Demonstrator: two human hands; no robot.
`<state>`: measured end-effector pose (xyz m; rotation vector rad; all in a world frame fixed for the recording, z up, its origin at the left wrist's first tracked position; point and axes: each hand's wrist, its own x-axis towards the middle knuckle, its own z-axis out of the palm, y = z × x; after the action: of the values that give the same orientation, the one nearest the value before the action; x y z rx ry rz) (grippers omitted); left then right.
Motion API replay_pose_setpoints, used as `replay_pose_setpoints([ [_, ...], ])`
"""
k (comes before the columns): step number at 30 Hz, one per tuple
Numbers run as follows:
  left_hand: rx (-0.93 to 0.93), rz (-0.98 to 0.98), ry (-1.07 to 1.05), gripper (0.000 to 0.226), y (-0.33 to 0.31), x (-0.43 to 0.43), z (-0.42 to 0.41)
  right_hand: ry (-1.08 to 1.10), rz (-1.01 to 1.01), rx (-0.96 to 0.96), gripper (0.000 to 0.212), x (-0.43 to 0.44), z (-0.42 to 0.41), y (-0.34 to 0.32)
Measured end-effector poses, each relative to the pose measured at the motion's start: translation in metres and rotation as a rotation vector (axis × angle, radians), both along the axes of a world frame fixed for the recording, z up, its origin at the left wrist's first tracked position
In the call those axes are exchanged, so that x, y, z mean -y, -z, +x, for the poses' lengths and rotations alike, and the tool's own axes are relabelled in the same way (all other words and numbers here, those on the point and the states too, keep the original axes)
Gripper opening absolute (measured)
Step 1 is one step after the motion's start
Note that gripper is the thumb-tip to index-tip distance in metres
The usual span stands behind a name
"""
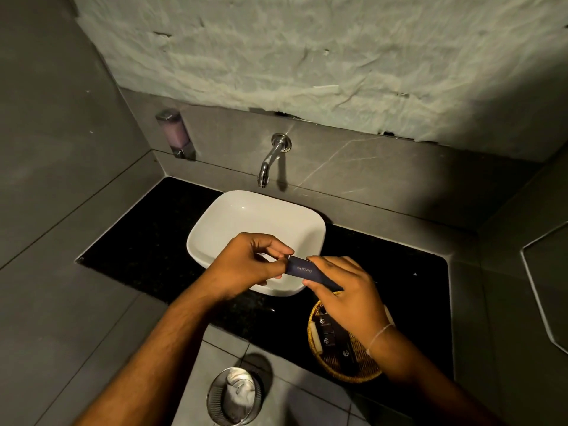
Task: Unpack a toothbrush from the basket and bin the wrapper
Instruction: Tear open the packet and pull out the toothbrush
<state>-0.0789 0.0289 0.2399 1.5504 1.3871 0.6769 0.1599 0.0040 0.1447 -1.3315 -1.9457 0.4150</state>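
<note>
I hold a dark blue dental kit box [302, 269] over the front right rim of the white sink [233, 222]. My right hand [347, 295] grips the box along its length. My left hand [249, 262] pinches the box's left end, where a bit of white shows at the opening. The round wicker basket [319, 361] sits on the black counter below my right wrist, with several dark packets and a pale roll in it. A metal mesh bin [235, 396] stands on the floor below, holding crumpled white paper.
A chrome wall tap [270, 161] juts out above the sink. A soap dispenser [176, 135] hangs on the wall at the back left. The black counter [147, 238] runs between grey tiled walls, with its front edge near my forearms.
</note>
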Motion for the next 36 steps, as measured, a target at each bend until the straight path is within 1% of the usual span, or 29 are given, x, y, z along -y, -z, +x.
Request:
replay_pose_setpoints([
  [3,-0.046,0.005,0.014,0.021,-0.004,0.000,-0.008,-0.026,0.006,0.028,0.047,0.001,-0.005,-0.004],
  [6,-0.128,0.018,0.086,0.019,-0.007,0.000,-0.013,-0.054,0.027,0.042,0.046,0.002,-0.007,-0.006],
  [8,-0.147,0.002,0.112,0.016,-0.008,0.003,-0.016,-0.077,0.035,0.036,0.045,0.004,-0.008,-0.007],
  [14,-0.181,-0.006,0.075,0.014,0.001,0.013,-0.014,-0.124,0.058,0.076,0.048,0.009,-0.012,-0.005],
  [17,-0.182,0.033,0.071,0.020,0.005,0.016,-0.014,-0.127,0.015,0.068,0.049,0.012,-0.012,-0.004],
  [19,-0.134,0.057,0.053,0.022,0.006,0.018,-0.014,-0.123,-0.010,0.049,0.050,0.013,-0.012,-0.006],
  [23,0.020,0.078,-0.029,0.018,0.006,0.026,-0.013,-0.122,-0.032,0.031,0.048,0.012,-0.011,-0.010],
  [25,0.092,0.050,-0.052,0.011,0.008,0.031,-0.014,-0.114,-0.043,0.034,0.048,0.010,-0.009,-0.011],
  [27,0.149,0.074,-0.030,0.004,0.008,0.035,-0.015,-0.115,-0.053,0.041,0.048,0.010,-0.008,-0.012],
  [28,0.193,0.080,-0.025,0.004,0.009,0.037,-0.016,-0.117,-0.057,0.033,0.048,0.011,-0.008,-0.012],
  [31,0.304,0.041,-0.040,0.016,0.010,0.040,-0.020,-0.127,-0.061,-0.010,0.047,0.012,-0.007,-0.013],
  [36,0.313,-0.016,-0.054,0.025,0.017,0.042,-0.025,-0.186,-0.081,-0.052,0.046,0.014,-0.007,-0.014],
])
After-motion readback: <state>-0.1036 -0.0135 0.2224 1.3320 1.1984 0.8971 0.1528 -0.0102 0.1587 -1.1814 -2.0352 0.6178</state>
